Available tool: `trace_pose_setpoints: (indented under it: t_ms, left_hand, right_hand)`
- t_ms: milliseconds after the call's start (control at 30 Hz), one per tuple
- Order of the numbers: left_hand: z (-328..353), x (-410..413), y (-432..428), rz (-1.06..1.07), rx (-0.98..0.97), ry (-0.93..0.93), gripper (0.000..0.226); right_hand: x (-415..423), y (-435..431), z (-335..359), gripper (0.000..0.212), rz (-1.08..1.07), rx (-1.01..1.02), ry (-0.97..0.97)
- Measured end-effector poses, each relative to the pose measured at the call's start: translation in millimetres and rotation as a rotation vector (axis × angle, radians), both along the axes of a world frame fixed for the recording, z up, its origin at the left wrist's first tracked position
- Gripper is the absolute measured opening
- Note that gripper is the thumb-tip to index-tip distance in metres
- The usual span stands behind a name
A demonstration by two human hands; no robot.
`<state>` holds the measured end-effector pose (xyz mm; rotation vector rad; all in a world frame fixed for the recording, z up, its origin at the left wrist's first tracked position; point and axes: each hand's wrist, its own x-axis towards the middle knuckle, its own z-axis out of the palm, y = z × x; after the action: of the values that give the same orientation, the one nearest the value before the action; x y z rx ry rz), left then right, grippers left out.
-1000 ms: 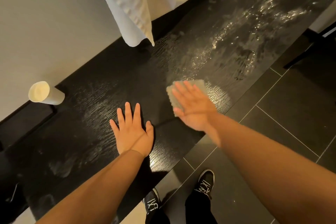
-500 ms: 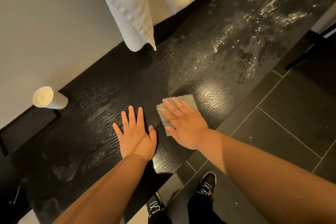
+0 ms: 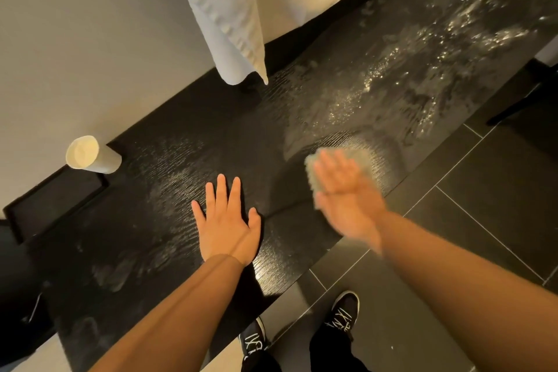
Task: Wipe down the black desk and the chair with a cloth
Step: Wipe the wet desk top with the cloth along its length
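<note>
Cup (image 3: 90,155) and tray (image 3: 54,202) stand left of flat left hand (image 3: 228,228); flat right hand (image 3: 347,202) presses cloth (image 3: 363,157) on desk (image 3: 211,136).

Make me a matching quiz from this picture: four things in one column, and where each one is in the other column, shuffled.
Column one:
1. left hand
2. cloth
3. white cup
4. shoes

Column two:
A. on the tiled floor
B. under the right hand
C. flat on the desk, holding nothing
D. by the wall

Pairs: 1-C, 2-B, 3-D, 4-A
</note>
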<state>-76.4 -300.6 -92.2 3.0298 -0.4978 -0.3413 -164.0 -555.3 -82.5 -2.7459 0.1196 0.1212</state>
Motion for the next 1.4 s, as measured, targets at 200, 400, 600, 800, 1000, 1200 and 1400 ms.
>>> trace_pose_setpoints:
  t_ms: [200,400,600,800,1000,1200,1400]
  left_hand:
    - [4.4,-0.1,-2.0,0.008,0.0,0.0,0.073]
    - [-1.3,1.3,-0.6,0.018,-0.012,-0.02,0.072]
    - [0.3,-0.4,-2.3,0.013,-0.008,-0.033,0.072]
    - [6.0,3.0,-7.5,0.015,0.01,0.004,0.078]
    - [0.0,6.2,-3.4,0.003,-0.019,0.018,0.08]
    - [1.0,9.9,-6.5,0.038,-0.052,0.045,0.077]
    - [5.7,32.3,-25.5,0.05,-0.074,0.092,0.073]
  right_hand:
    - [42.4,40.7,4.0,0.082,0.287,-0.075,0.082]
    - [66.2,-42.2,-8.7,0.071,0.058,-0.209,0.112]
    - [51.7,-88.1,10.7,0.07,-0.113,-0.229,0.25]
    - [56.6,22.8,5.2,0.081,0.333,-0.151,0.157]
    - [82.0,-1.1,-1.9,0.07,0.249,-0.197,0.089]
    - [80.0,-91.4,1.9,0.069,-0.139,-0.256,0.226]
    - [79.2,-5.1,1.7,0.07,0.167,-0.18,0.116]
